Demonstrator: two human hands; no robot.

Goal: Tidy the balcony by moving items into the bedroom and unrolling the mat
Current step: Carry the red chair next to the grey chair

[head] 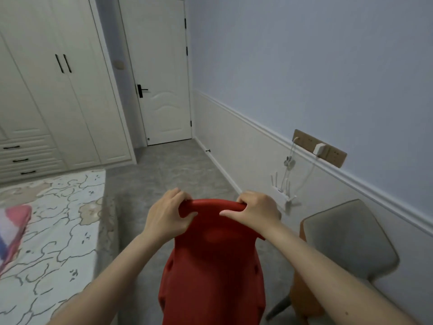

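Note:
A red plastic chair [212, 266] fills the lower middle of the head view, its back towards me. My left hand [167, 213] grips the left end of its top rail, fingers curled over the edge. My right hand [254, 211] grips the right end of the same rail, thumb laid along the front. The chair's legs and feet are out of view below the frame. I stand inside a bedroom on a grey floor [178, 170]. No mat is in view.
A bed [46, 231] with a patterned cover lies at the left. A grey-and-orange chair [346, 242] stands close on the right by the wall. A white router [284, 195] and cables hang on that wall. Wardrobe [58, 90] and closed door [161, 73] lie ahead.

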